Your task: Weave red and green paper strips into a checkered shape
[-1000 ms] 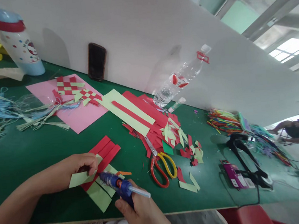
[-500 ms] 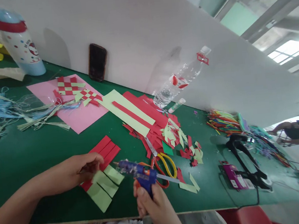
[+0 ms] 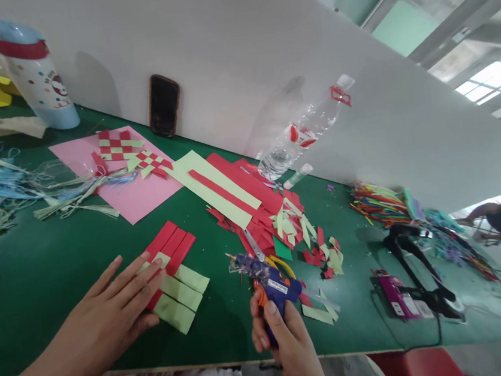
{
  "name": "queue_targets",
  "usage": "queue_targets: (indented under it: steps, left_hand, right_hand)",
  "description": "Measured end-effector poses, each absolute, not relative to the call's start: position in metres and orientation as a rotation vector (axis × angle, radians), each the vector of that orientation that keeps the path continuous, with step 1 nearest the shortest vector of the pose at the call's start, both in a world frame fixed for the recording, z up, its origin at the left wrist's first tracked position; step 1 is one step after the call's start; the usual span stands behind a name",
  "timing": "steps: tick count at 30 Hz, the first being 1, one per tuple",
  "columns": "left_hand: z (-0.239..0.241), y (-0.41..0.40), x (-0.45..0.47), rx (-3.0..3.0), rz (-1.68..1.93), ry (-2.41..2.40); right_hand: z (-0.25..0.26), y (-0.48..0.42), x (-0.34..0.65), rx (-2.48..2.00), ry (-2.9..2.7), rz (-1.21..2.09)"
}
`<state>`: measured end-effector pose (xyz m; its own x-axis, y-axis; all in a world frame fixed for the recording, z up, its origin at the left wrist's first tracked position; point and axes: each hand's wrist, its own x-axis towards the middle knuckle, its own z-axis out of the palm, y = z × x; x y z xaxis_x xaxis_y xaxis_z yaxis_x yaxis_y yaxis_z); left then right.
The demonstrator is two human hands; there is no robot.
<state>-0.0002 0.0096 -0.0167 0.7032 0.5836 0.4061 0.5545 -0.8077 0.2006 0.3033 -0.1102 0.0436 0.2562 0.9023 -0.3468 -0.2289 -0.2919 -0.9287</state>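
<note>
My left hand [image 3: 105, 307] lies flat with fingers stretched out, pressing on a woven piece of red and light green paper strips [image 3: 176, 275] on the green table [image 3: 37, 260]. My right hand [image 3: 288, 340] grips the handle of a blue hot glue gun [image 3: 265, 280], held up above the table's front edge with its nozzle pointing left, clear of the strips. Red-and-yellow scissors [image 3: 257, 250] lie just behind the glue gun, partly hidden by it.
A pile of red and green paper scraps [image 3: 281, 220], a pink sheet [image 3: 127, 184] with woven pieces, tassel threads [image 3: 15, 190], a tumbler [image 3: 33, 74], a phone [image 3: 163, 104], a plastic bottle [image 3: 303, 134], coloured sticks [image 3: 379, 203] and a black tool [image 3: 418, 271]. Another person's arm [image 3: 498, 220] shows far right.
My left hand went from pinching a green strip to lying flat on the weave. My right hand pulled the glue gun away to the right and lifted it.
</note>
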Motion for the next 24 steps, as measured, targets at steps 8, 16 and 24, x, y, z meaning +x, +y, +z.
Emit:
queue_targets:
  steps: [8,16,24]
  left_hand:
    - [-0.022,-0.006,0.011,2.913,0.589,0.944]
    - [-0.016,0.005,0.009,2.887,0.592,0.910]
    - [-0.023,0.028,-0.018,2.812,0.540,1.116]
  right_hand:
    - [0.040,-0.111,0.300,-1.449,-0.720,1.349]
    - [0.039,-0.097,0.310,-1.812,-1.217,0.880]
    - [0.052,-0.034,0.322,-2.343,-1.831,0.301]
